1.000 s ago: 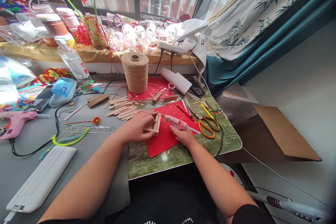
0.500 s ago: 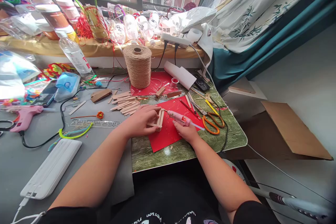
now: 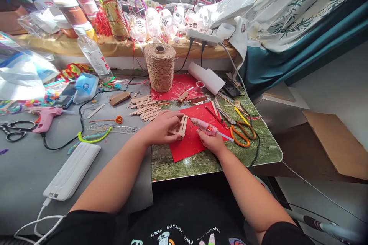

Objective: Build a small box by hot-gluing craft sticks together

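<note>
My left hand (image 3: 161,127) is closed on a small frame of wooden craft sticks (image 3: 181,126) and steadies it on a red paper sheet (image 3: 189,143). My right hand (image 3: 211,142) grips a pink glue gun (image 3: 204,126) whose nozzle points left at the frame's right side. A loose pile of wooden sticks (image 3: 143,106) lies just behind my left hand.
A spool of jute twine (image 3: 160,67) stands behind the work spot. Orange-handled scissors (image 3: 241,132) lie at the right on the green mat (image 3: 218,160). A second pink glue gun (image 3: 46,116), black scissors (image 3: 13,130), a white power bank (image 3: 71,170) and a water bottle (image 3: 92,51) sit at left.
The view has shifted, so everything sits further right in the frame. Both hands keep their grip on the stick frame and the glue gun at the same spot.
</note>
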The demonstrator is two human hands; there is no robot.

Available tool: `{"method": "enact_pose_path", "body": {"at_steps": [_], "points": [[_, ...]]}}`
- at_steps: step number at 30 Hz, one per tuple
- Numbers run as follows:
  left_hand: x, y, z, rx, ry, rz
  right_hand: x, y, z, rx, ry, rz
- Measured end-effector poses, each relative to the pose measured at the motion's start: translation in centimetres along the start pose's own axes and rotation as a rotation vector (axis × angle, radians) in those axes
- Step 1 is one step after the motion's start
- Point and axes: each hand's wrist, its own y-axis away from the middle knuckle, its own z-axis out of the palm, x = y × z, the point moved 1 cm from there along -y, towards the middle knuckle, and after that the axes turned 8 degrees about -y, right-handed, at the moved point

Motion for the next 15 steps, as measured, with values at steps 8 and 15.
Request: {"method": "enact_pose_path", "body": {"at_steps": [8,15], "points": [[0.14,-0.15,-0.03,-0.003,-0.011,0.005,-0.62,0.11,0.01,-0.015,-0.026,-0.002],[-0.01,-0.11,0.11,0.0,-0.029,0.005,-0.5,0.04,0.1,-0.05,-0.04,-0.036]]}}
